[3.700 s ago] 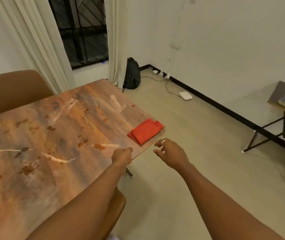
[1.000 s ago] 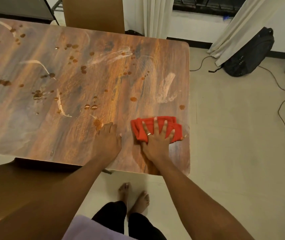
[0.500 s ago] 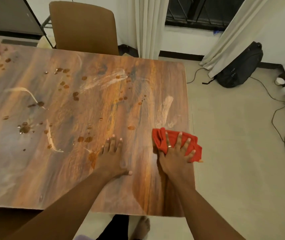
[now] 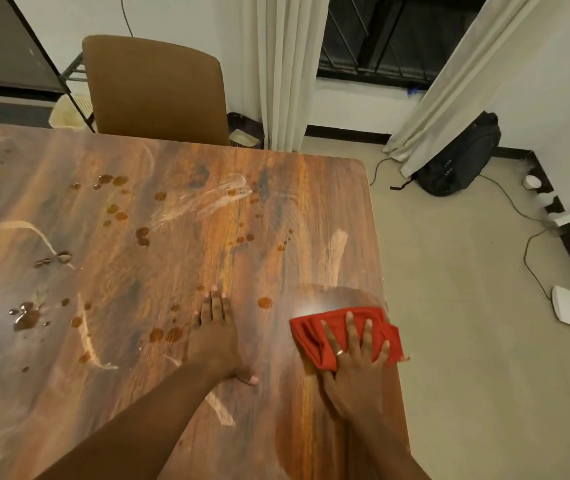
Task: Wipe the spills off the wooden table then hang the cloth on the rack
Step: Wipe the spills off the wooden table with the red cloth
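- While the right hand (image 4: 354,367) lies flat with fingers spread wide, it presses the red cloth (image 4: 325,336) onto the wooden table (image 4: 207,188) at its near right edge.
- Palm down, the left hand (image 4: 214,336) rests on the bare wood with fingers together, holding nothing, just left of the cloth.
- Brown spills (image 4: 27,315) dot the left and middle of the table; a damp sheen, probably a wiped patch, lies just beyond the cloth.
- Behind the far edge stands a brown chair (image 4: 155,88).

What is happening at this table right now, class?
A person is wiping a wooden table. The right hand presses a red cloth flat near the table's right edge, while the left hand rests flat on the wood. Brown spills cover much of the surface to the left.
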